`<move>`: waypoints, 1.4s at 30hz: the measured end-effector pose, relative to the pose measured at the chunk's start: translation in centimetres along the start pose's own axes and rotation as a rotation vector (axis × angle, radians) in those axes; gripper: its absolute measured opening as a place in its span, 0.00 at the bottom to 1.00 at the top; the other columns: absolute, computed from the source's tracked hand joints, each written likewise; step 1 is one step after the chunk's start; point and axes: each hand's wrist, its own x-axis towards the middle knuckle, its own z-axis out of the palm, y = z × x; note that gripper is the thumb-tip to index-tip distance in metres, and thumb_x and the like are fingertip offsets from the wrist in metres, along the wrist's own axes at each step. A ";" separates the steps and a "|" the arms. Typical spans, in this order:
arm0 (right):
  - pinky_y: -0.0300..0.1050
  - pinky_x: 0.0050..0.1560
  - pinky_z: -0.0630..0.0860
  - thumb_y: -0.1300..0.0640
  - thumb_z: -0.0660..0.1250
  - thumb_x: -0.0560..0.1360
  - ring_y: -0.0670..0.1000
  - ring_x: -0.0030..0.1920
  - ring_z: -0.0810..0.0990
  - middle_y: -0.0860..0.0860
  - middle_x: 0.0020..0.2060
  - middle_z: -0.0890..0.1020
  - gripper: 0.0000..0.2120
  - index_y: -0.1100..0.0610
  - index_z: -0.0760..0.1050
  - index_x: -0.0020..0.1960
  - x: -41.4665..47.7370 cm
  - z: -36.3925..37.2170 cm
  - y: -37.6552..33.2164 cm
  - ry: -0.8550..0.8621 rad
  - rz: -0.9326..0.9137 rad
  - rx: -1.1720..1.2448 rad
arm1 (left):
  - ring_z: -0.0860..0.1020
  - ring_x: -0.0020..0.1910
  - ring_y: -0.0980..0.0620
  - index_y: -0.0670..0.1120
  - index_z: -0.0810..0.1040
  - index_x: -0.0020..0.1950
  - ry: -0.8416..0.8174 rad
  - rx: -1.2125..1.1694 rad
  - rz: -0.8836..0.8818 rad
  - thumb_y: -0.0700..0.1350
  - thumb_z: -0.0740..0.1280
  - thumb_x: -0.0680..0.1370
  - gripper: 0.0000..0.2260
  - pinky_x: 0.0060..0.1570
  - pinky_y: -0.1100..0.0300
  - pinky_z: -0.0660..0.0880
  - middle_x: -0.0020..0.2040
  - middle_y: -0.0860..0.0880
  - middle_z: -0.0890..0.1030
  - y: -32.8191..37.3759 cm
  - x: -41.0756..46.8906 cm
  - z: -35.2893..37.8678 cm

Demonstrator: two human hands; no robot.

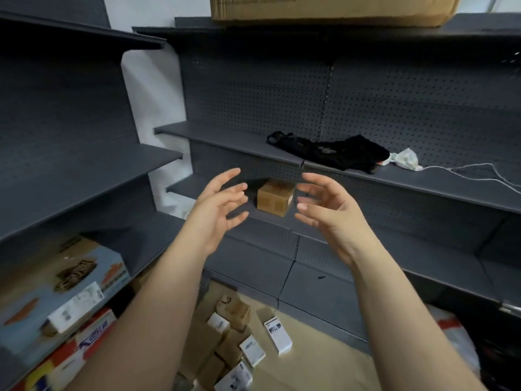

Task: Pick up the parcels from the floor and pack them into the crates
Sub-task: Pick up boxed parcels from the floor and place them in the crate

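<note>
A small brown cardboard parcel (275, 199) sits on a dark grey shelf (270, 221) straight ahead. My left hand (218, 210) and my right hand (327, 210) are raised in front of it, one on each side, palms facing inward, fingers spread and holding nothing. Neither hand touches the parcel. Down on the floor between my forearms lies a pile of several parcels (234, 334): brown cardboard boxes and white boxes, with one white box (277, 335) lying apart to the right.
Grey metal shelving lines the left and far sides. A black cloth (338, 153), a white bag (404, 159) and a white cable (479, 173) lie on the shelf above. Large printed cartons (56, 300) stand lower left. A big cardboard box (332, 9) tops the shelving.
</note>
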 end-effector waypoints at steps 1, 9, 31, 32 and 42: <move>0.53 0.58 0.80 0.65 0.76 0.65 0.50 0.56 0.80 0.50 0.57 0.82 0.26 0.47 0.80 0.60 0.9 -0.8 0.4 -0.028 0.012 -0.010 | 0.80 0.59 0.50 0.57 0.80 0.63 0.033 -0.002 -0.003 0.35 0.64 0.79 0.20 0.59 0.49 0.78 0.66 0.45 0.79 -0.5 0.5 0.1; 0.56 0.58 0.80 0.68 0.73 0.68 0.52 0.57 0.82 0.47 0.62 0.81 0.28 0.49 0.76 0.65 6.2 -5.1 6.1 -0.218 0.166 0.036 | 0.78 0.59 0.47 0.55 0.81 0.61 0.321 -0.077 0.005 0.33 0.63 0.79 0.20 0.54 0.50 0.78 0.65 0.45 0.79 -5.7 2.7 -0.7; 0.57 0.61 0.77 0.73 0.69 0.72 0.52 0.56 0.79 0.55 0.60 0.80 0.25 0.51 0.77 0.63 10.3 6.8 21.5 -0.259 0.485 0.055 | 0.79 0.62 0.43 0.55 0.83 0.56 0.461 -0.103 -0.117 0.38 0.69 0.70 0.18 0.61 0.45 0.76 0.59 0.46 0.83 -9.8 5.2 -18.2; 0.58 0.62 0.77 0.73 0.69 0.72 0.51 0.56 0.79 0.55 0.60 0.80 0.25 0.51 0.77 0.63 10.7 7.6 22.0 -0.278 0.491 0.048 | 0.79 0.63 0.42 0.55 0.82 0.57 0.476 -0.106 -0.120 0.37 0.69 0.72 0.18 0.61 0.44 0.76 0.59 0.46 0.83 -9.8 5.4 -19.0; 0.60 0.64 0.76 0.63 0.75 0.66 0.53 0.62 0.80 0.49 0.60 0.82 0.28 0.46 0.78 0.63 17.5 13.9 27.8 -0.438 0.552 0.044 | 0.82 0.59 0.50 0.55 0.78 0.64 0.615 -0.024 -0.140 0.35 0.63 0.79 0.20 0.44 0.59 0.80 0.61 0.50 0.82 -10.7 8.7 -25.0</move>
